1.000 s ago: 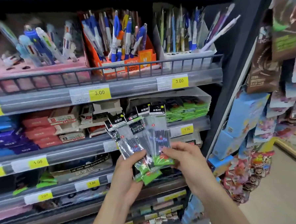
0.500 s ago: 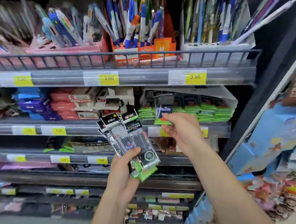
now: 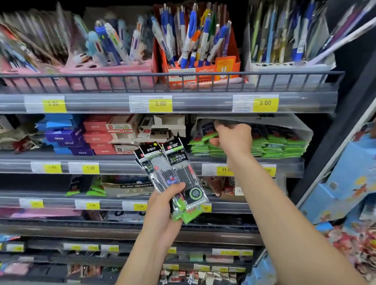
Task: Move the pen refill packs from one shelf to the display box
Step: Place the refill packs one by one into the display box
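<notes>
My left hand (image 3: 164,211) grips a fanned bunch of pen refill packs (image 3: 173,175), clear sleeves with black headers and green bottoms, held upright in front of the shelves. My right hand (image 3: 232,140) reaches into the white display box (image 3: 299,125) on the second shelf at the right, fingers pinched on one refill pack (image 3: 208,131) at the box's left end. Rows of green-edged refill packs (image 3: 276,146) lie stacked inside that box. My right forearm covers part of its front.
Above, a railed shelf holds pen boxes, among them an orange one (image 3: 203,74). Left of the display box lie stacked red, blue and white cartons (image 3: 99,134). Price labels line every shelf edge. A blue cardboard stand (image 3: 354,173) juts in at the right.
One pack left the bunch in my right hand, which rose right and now pushes it inside the display box. The left hand kept the remaining packs. The view came closer to the shelves.
</notes>
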Demonstrator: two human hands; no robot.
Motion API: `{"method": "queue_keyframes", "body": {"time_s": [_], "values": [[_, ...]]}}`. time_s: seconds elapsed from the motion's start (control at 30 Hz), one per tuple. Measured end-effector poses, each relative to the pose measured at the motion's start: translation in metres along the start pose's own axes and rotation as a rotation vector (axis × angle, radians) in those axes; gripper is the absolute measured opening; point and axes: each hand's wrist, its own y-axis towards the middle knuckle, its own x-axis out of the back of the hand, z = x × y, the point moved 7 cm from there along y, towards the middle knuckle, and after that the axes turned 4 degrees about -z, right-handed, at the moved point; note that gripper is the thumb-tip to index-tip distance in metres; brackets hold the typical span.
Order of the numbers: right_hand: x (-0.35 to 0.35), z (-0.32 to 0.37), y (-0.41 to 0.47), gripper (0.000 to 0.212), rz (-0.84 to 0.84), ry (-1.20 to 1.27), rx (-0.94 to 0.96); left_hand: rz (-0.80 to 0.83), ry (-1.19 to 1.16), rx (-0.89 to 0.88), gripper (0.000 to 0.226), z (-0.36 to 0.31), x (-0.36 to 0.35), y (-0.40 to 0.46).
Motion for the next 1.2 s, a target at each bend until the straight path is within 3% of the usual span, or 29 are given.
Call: {"method": "queue_keyframes", "body": {"time_s": [0.07, 0.23, 0.4, 0.53, 0.7, 0.8, 0.87, 1.07, 1.2], "values": [[-0.005, 0.003, -0.003, 0.014, 0.048, 0.040, 0.034, 0.021, 0.005, 0.009, 0.072, -0.002, 0.000, 0.001], [-0.007, 0.005, -0.014, 0.036, 0.004, -0.503, 0.295, 0.039, 0.007, 0.032, 0.068, -0.007, -0.001, 0.004], [-0.010, 0.008, -0.022, 0.039, -0.031, -0.686, 0.437, 0.040, 0.023, 0.063, 0.057, -0.006, -0.004, 0.007], [-0.012, 0.009, -0.022, 0.033, 0.034, -0.650, 0.410, 0.054, 0.034, 0.062, 0.058, -0.009, -0.011, 0.008], [0.010, 0.012, -0.056, 0.023, 0.077, -0.556, 0.508, 0.054, 0.052, 0.056, 0.057, -0.013, -0.014, 0.015], [0.024, -0.026, -0.095, 0.018, 0.333, -0.355, 0.274, 0.084, 0.085, 0.026, 0.051, -0.015, -0.011, 0.015], [0.031, -0.047, -0.116, 0.012, 0.418, -0.285, 0.163, 0.111, 0.089, 0.006, 0.046, -0.014, -0.011, 0.013], [0.050, -0.069, -0.117, 0.018, 0.317, -0.123, -0.024, 0.172, 0.051, 0.041, 0.054, 0.000, -0.023, 0.004], [0.061, -0.066, -0.113, 0.020, 0.273, -0.042, 0.003, 0.173, -0.014, 0.081, 0.046, 0.008, -0.016, 0.005]]}}
